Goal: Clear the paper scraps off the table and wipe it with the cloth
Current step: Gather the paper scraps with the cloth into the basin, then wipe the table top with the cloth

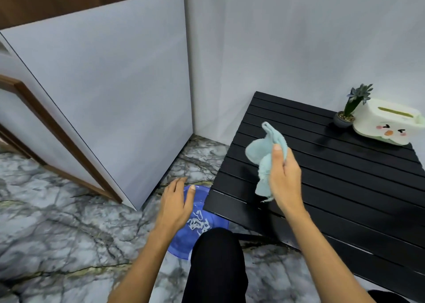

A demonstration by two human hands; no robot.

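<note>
The right hand (pixel 284 176) grips the blue cloth (pixel 264 151) over the black tabletop (pixel 345 176), and the left hand (pixel 176 204), fingers open, hovers over the blue bowl (pixel 181 245) of paper scraps (pixel 199 223) at bottom center.

Both forearms are bare from the bottom edge of the view to the wrist, with no sleeve, cuff, watch or band showing. The left hand (pixel 176 207) and right hand (pixel 284 176) wear no gloves and no rings, and the nails are short and plain. One knee (pixel 216 254) is covered in plain black trousers, smooth cloth without seam or print. A second patch of black cloth (pixel 386 297) shows at the lower right corner.
</note>
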